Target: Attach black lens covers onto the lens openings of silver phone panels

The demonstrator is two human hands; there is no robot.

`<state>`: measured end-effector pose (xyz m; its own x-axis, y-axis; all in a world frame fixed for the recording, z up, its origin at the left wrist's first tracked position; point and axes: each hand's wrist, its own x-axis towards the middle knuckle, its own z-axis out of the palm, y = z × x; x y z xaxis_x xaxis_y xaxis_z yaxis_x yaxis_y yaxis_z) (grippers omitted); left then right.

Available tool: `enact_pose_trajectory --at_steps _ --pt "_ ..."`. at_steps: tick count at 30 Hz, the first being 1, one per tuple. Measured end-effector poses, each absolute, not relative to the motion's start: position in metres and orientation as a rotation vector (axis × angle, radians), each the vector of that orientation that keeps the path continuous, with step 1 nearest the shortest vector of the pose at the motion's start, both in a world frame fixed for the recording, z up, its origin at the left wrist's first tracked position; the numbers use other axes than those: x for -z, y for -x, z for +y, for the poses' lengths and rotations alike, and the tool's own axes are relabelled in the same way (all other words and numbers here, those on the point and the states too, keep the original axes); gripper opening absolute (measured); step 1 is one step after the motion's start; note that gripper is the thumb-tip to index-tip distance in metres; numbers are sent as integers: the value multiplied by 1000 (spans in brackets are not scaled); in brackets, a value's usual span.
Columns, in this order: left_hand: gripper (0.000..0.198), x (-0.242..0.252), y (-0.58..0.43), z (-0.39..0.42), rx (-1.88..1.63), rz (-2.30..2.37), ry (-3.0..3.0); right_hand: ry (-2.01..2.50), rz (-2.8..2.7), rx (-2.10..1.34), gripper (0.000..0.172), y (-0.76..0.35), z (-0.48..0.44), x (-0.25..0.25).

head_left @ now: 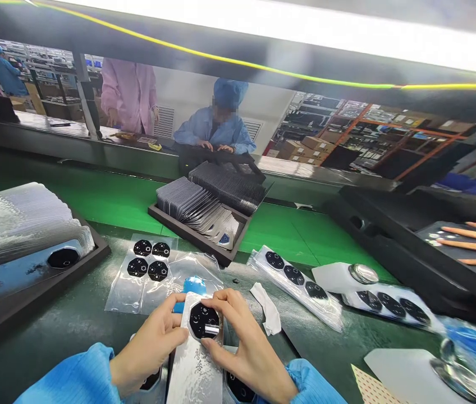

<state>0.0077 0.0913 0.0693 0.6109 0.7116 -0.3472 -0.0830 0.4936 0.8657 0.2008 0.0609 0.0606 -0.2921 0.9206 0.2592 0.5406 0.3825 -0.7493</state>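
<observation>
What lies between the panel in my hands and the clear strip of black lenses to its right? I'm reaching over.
A small white wipe on the mat, head view.

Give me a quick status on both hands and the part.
Left hand grips the silver back cover by its edge. Right hand pinches at the black camera ring. White scrap lies beside, apart.

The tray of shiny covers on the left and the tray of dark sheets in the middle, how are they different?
The left tray holds silvery, glossy covers stacked flat, the top one showing a round black hole. The middle tray holds dark grey sheets standing on edge in leaning rows. The left tray sits close to the person's left hand; the middle tray lies farther back, at the green belt. Both are dark, shallow and full.
</observation>
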Motion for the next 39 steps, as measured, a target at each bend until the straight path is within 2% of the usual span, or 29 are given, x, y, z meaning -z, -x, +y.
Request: enact_pose_trajectory --at_steps 23,32,39 --pt "58 -62 -7 91 -579 736 -932 1203 -1911 -745 46 -202 62 -54" --pt "60 -64 -6 90 -581 723 -942 1173 -1935 -741 56 -208 66 -52" --pt "65 -57 -6 87 -594 737 -1000 1129 -1967 -664 51 -212 69 -50"
